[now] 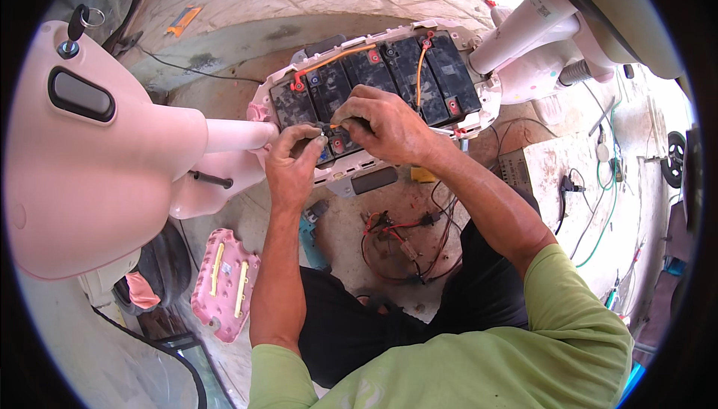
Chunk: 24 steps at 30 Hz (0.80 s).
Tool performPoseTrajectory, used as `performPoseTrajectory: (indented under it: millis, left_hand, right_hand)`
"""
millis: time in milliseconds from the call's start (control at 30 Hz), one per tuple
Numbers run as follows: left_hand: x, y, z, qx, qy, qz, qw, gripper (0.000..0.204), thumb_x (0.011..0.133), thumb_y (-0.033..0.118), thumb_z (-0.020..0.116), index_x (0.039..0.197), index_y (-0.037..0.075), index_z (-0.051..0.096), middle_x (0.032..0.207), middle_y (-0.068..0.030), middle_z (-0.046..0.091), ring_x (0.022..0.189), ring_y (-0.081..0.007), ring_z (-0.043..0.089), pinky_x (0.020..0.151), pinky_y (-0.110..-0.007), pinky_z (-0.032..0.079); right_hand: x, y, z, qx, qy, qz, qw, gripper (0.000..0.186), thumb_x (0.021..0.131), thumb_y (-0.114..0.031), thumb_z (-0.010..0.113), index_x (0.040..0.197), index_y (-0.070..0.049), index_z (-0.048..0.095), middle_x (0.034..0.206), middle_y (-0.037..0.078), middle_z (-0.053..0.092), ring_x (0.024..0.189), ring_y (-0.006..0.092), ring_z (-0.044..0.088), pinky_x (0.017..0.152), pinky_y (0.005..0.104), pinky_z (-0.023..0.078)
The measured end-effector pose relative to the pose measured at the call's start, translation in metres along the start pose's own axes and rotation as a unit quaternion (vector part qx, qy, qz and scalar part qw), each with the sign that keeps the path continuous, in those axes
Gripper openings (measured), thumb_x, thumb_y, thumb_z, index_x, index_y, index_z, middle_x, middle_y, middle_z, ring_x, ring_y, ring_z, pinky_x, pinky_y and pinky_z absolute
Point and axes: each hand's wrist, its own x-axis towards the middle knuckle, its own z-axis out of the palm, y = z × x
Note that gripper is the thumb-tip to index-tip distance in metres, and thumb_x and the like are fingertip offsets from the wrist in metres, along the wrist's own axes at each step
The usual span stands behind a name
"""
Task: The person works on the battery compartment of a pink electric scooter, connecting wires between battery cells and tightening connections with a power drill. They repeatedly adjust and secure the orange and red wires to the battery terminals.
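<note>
Several black batteries (366,72) sit side by side in the open floor compartment of a pink electric scooter (97,154). Over the near-left battery, my right hand (389,126) is closed in a pinch on a short orange wire (335,126). Close beside it, my left hand (293,160) pinches a tiny pale piece at its fingertips, too small to name. One orange cable (336,57) spans the far-left batteries, with a red-covered end. Another orange cable (421,72) runs along the batteries toward the right.
A pink cover panel (226,282) lies on the floor at left. Near my knees are a teal power tool (310,233) and a red-and-black wire bundle (404,244). At right, a pale box (553,177) stands among loose cables. The scooter's pink tube (523,27) rises at far right.
</note>
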Motion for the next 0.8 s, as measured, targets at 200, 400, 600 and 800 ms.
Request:
performPoseTrajectory:
  millis: [200, 400, 600, 800]
  left_hand:
    - [0.000, -0.003, 0.005, -0.060, 0.009, 0.000, 0.998, 0.014, 0.101, 0.001, 0.076, 0.115, 0.000, 0.075, 0.106, -0.0027, 0.075, 0.096, -0.0109, 0.073, 0.089, -0.028, 0.059]
    - [0.002, -0.007, 0.008, -0.038, 0.012, -0.005, 0.999, 0.013, 0.103, 0.002, 0.075, 0.116, 0.002, 0.073, 0.106, -0.0053, 0.076, 0.092, -0.0152, 0.077, 0.083, -0.029, 0.062]
    - [0.001, -0.002, 0.011, -0.048, 0.035, -0.026, 0.998, 0.013, 0.103, 0.003, 0.075, 0.115, 0.002, 0.072, 0.104, -0.0046, 0.076, 0.090, -0.0154, 0.077, 0.081, -0.028, 0.061]
    - [0.003, -0.004, 0.009, -0.066, 0.021, -0.032, 0.997, 0.011, 0.102, 0.003, 0.076, 0.112, 0.000, 0.074, 0.104, -0.0035, 0.075, 0.090, -0.0125, 0.075, 0.083, -0.028, 0.062]
  right_hand:
    - [-0.001, -0.002, -0.002, -0.005, -0.016, 0.020, 1.000, 0.019, 0.092, 0.001, 0.072, 0.109, -0.001, 0.077, 0.102, 0.016, 0.069, 0.097, 0.0383, 0.071, 0.085, 0.0458, 0.060]
    - [-0.003, -0.002, -0.001, -0.020, -0.007, 0.019, 1.000, 0.014, 0.091, -0.004, 0.074, 0.105, -0.004, 0.076, 0.100, 0.016, 0.068, 0.093, 0.0409, 0.071, 0.080, 0.0491, 0.059]
    - [-0.004, -0.005, -0.003, -0.034, -0.023, 0.026, 0.999, 0.020, 0.089, 0.000, 0.074, 0.109, -0.002, 0.077, 0.103, 0.015, 0.069, 0.094, 0.0386, 0.073, 0.081, 0.0463, 0.061]
    - [-0.004, 0.000, -0.003, -0.019, -0.007, 0.017, 1.000, 0.016, 0.090, -0.003, 0.074, 0.106, -0.004, 0.076, 0.101, 0.016, 0.067, 0.093, 0.0409, 0.072, 0.079, 0.0490, 0.059]
